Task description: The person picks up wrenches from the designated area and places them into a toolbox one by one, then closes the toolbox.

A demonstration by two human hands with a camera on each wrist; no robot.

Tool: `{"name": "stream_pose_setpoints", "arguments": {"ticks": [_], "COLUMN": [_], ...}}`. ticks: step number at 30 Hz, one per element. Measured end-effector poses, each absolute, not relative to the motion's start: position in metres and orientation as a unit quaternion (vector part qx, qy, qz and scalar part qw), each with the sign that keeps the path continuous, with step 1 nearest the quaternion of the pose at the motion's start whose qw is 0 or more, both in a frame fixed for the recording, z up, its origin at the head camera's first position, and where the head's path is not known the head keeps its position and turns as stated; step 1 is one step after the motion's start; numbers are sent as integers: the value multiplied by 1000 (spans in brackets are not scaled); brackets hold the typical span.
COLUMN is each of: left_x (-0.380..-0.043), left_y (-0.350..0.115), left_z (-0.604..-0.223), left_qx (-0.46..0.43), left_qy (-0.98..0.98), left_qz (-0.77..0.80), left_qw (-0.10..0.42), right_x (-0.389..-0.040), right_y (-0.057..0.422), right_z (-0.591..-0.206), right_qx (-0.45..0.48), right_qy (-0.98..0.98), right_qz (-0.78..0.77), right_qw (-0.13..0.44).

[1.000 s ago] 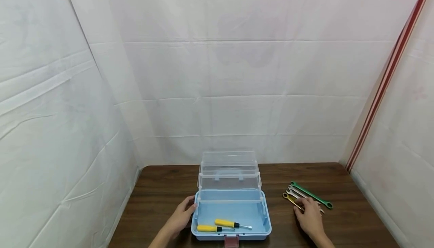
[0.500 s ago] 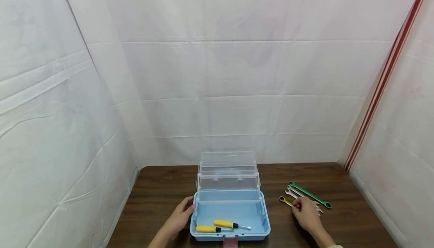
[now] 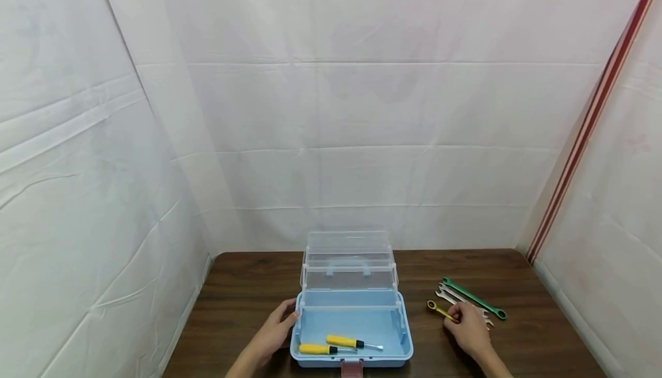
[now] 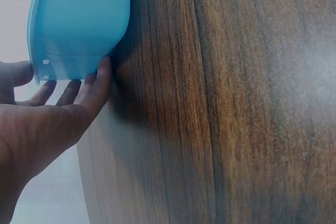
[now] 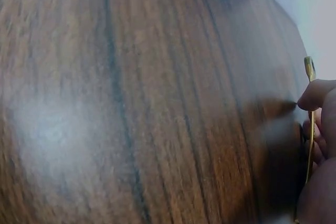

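Observation:
My right hand pinches a gold ratcheting combination wrench between thumb and fingers, its ring end pointing left. In the right wrist view, the same gold wrench shows edge-on, above the wood tabletop. Just beyond that hand lie a green wrench and silver wrenches, partly hidden by the fingers. My left hand holds the left end of a light-blue toolbox, thumb at the rim and fingers against the outer wall. Two yellow-handled screwdrivers lie in the toolbox.
The toolbox's clear lid and tiers stand raised behind it, and a brownish-red latch hangs at its front. White cloth walls enclose the dark wooden table at the back and sides.
My right hand has taken hold of the gold wrench and drawn it slightly left and toward me, apart from the other wrenches. The left hand stays on the toolbox.

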State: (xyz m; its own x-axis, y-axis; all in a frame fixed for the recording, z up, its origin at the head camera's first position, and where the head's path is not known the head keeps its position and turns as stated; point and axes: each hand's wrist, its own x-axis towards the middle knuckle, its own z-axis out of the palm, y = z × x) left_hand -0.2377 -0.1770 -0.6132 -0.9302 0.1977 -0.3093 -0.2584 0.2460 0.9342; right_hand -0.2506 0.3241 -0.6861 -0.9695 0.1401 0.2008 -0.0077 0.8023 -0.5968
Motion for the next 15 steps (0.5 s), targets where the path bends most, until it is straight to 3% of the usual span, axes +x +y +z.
{"name": "stream_pose_setpoints", "arguments": {"ticks": [15], "left_x": [-239], "left_y": [-178], "left_z": [-618], "left_qx": [-12], "left_qy": [760], "left_qz": [624], "left_qw": [184], "right_x": [-247], "right_y": [325], "right_z": [-686], "right_qx": [-44], "right_qy": [-928], "right_qz": [352], "right_qw": [114]}}
